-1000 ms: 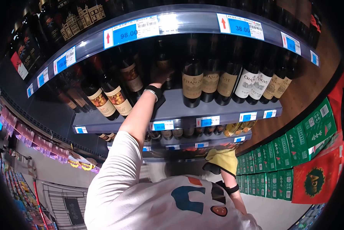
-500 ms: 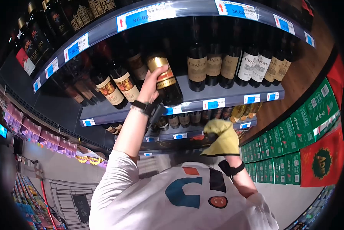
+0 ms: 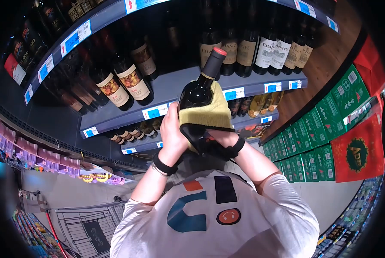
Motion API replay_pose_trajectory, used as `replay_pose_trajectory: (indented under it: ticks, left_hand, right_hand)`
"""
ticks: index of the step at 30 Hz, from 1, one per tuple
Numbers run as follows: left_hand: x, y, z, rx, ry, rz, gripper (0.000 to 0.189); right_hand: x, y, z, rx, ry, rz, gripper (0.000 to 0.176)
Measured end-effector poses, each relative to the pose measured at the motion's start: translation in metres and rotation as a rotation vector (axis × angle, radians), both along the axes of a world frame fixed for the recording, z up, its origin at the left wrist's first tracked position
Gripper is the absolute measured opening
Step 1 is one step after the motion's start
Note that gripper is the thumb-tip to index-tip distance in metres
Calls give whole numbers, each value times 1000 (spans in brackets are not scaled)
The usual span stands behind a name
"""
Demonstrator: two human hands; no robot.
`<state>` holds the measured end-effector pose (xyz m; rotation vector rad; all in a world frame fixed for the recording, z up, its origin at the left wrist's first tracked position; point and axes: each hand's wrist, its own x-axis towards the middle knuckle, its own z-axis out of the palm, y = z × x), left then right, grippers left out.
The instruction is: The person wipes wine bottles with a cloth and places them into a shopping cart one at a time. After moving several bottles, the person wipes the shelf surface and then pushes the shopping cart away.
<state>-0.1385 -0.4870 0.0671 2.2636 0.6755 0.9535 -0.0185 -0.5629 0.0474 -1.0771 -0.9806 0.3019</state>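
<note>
A dark wine bottle point(image 3: 196, 94) with a red-topped capsule is held tilted in front of the shelf, its neck pointing up and away from me. My left hand point(image 3: 173, 132) is closed round its lower left side. A yellow cloth point(image 3: 205, 117) with a dark edge lies wrapped about the bottle's body. My right hand point(image 3: 223, 136) presses the cloth against the bottle from the right; most of its fingers are hidden beneath the cloth. The bottle's label is covered.
Wine bottles with picture labels point(image 3: 133, 86) stand left on the shelf point(image 3: 181, 81), and Changyu bottles point(image 3: 267, 53) stand right. Price tags line the shelf edges. Green cartons point(image 3: 325, 124) are stacked at right. A wire shopping cart point(image 3: 78, 223) is at lower left.
The left hand has brought the bottle off the shelf toward my chest. The right hand has come up with the cloth, which now wraps the bottle. The view has shifted slightly.
</note>
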Motion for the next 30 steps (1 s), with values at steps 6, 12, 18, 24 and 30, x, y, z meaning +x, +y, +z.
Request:
replay_pose_trajectory:
  ticks: [6,12,18,24,30]
  left_hand:
    - [-18,5,3,-245,36,-208,62]
    - [-32,10,-3,-819,24,-695,80]
    - [-37,8,-20,-1090,131,-853,80]
    - [-30,-2,-14,-704,124,-455,87]
    - [-28,-9,3,-606,30,-409,81]
  right_hand:
    - [12,14,40,100,238,332,36]
    - [23,2,53,122,510,671,29]
    - [19,2,62,170,453,409,29]
    - [29,13,62,96,78,164,25]
    - [13,9,74,120,-163,-65,27]
